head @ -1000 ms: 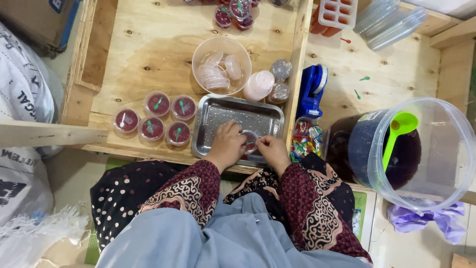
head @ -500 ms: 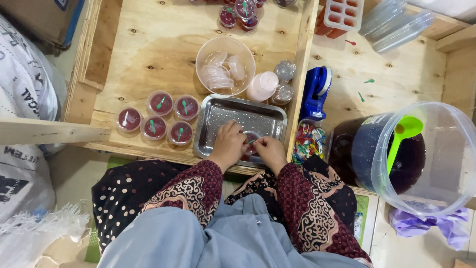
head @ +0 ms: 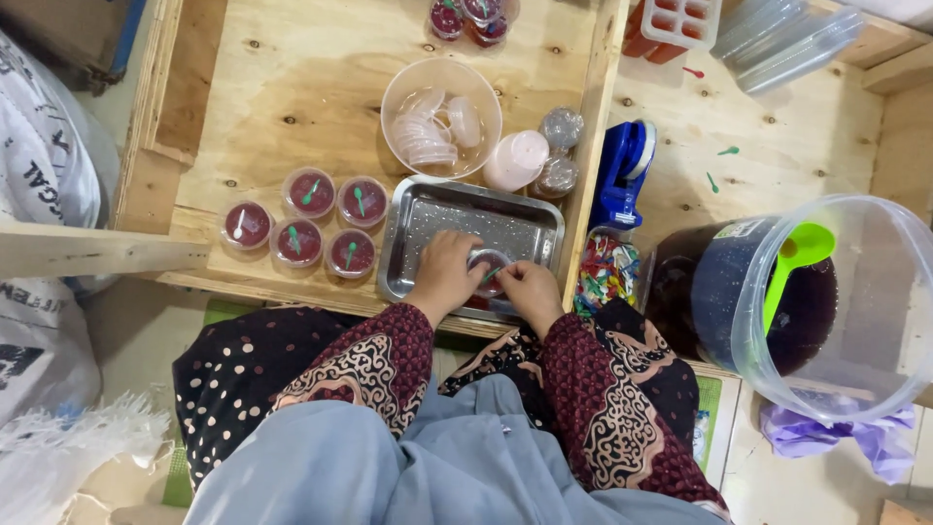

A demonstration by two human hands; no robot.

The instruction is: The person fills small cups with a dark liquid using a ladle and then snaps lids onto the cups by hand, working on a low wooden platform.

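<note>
Both hands sit where they were a second ago, and only the view has shifted slightly: the left hand (head: pixel 445 275) and right hand (head: pixel 530 290) close their fingers round a small clear cup (head: pixel 489 272) in the steel tray (head: pixel 432 216) at centre frame, a green bit at its rim, though whether a lid is on I cannot tell. Left of the tray, five cups (head: pixel 306 224) of red jelly with spoons look finished. Above it a bowl (head: pixel 442 117) holds loose lids, and the tub (head: pixel 777 292) at right, with its green scoop (head: pixel 797 255), is far from empty, so more filling looks due.
</note>
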